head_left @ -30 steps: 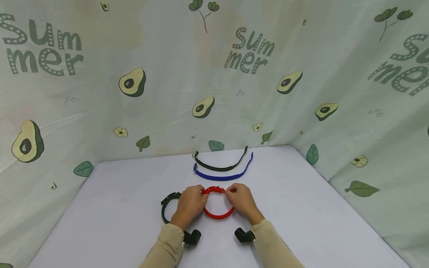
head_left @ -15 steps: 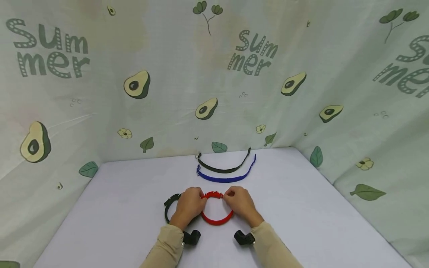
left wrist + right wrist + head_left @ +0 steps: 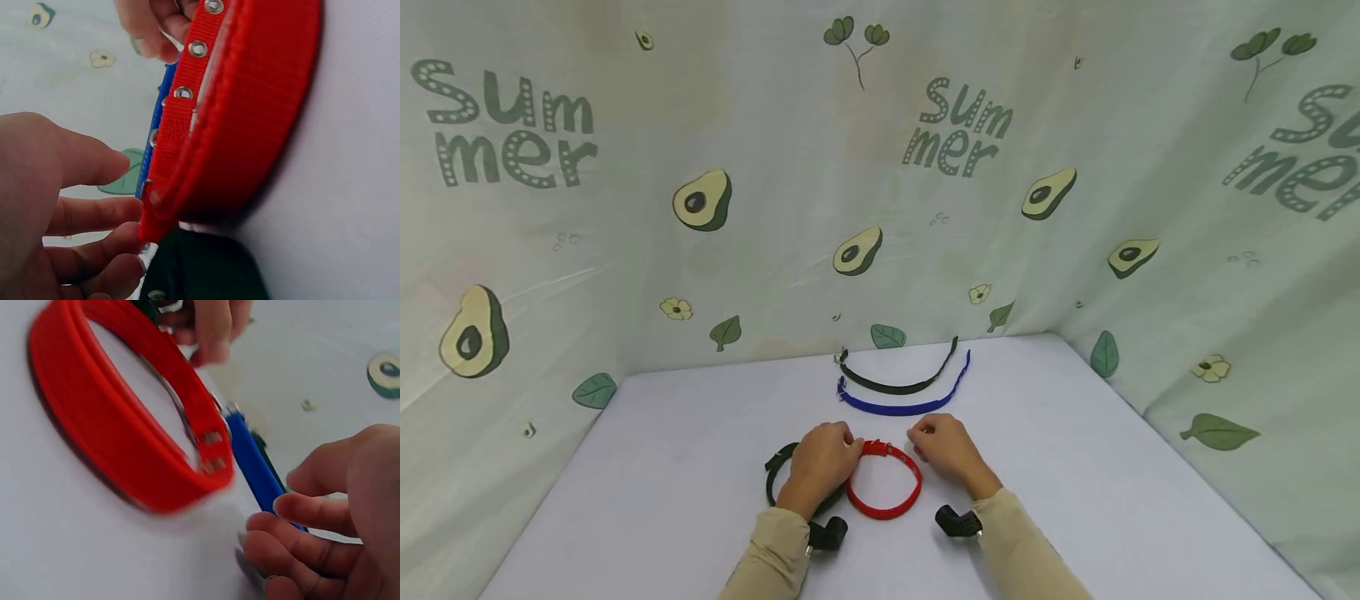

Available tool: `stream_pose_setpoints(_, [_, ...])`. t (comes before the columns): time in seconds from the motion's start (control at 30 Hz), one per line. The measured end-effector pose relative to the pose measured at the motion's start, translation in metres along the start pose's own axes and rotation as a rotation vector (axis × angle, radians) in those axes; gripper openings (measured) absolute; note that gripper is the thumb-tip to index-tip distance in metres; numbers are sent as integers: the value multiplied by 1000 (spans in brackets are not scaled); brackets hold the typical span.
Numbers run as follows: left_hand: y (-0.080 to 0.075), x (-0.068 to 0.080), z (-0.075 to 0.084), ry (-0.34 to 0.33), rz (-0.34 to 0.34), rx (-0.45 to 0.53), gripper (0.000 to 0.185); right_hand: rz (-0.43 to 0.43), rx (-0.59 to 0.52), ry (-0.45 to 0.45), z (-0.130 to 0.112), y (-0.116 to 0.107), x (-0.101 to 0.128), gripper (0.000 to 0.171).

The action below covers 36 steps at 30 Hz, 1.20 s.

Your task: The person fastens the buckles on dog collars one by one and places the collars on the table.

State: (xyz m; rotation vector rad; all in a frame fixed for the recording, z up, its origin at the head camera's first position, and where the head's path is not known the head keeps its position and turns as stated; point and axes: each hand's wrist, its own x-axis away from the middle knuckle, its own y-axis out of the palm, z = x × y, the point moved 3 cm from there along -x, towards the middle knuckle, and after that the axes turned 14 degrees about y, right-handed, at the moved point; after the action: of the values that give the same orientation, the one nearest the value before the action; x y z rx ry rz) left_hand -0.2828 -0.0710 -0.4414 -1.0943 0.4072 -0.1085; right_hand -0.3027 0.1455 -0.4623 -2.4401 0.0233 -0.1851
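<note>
- On the white tabletop, near its front edge, a red woven-nylon collar with metal eyelets lies closed into a ring, flat between the 2 hands.
- At the ring's left side, the left hand pinches the collar's strap end; the left wrist view shows fingertips curled against the red webbing.
- Just right of the ring, the right hand is off the collar and holds nothing, its fingers loosely curled beside the red band.
- Under and left of the left hand lies a black nylon collar looped into a ring, partly covered by that hand and touching the red one.
- Farther back, 2 open straps curve side by side: a blue nylon collar and, behind it, a dark green-black nylon collar.
- Behind and around the table hangs a pale green cloth printed with avocados.
</note>
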Motion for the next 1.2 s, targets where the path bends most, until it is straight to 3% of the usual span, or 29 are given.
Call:
stream_pose_setpoints(0.27, [-2, -22, 3, 0, -21, -36, 28, 171, -39, 103, 19, -33, -33, 13])
stream_pose_setpoints(0.47, [7, -35, -6, 11, -36, 17, 50, 191, 15, 101, 21, -39, -52, 24])
stream_pose_setpoints(0.73, [14, -47, -10, 33, -58, 25, 45, 245, 135, 87, 22, -44, -68, 44])
stream_pose_setpoints(0.87, [16, -53, -11, 27, -82, 38, 52, 229, 194, 47, 21, -42, -73, 38])
stream_pose_setpoints(1.0, [19, -57, -12, 8, -135, 66, 51, 271, 237, 1, 23, -42, -76, 21])
stream_pose_setpoints(1.2, [20, -61, -14, -24, -194, 77, 44, 284, 201, 39, 31, -43, -74, 17])
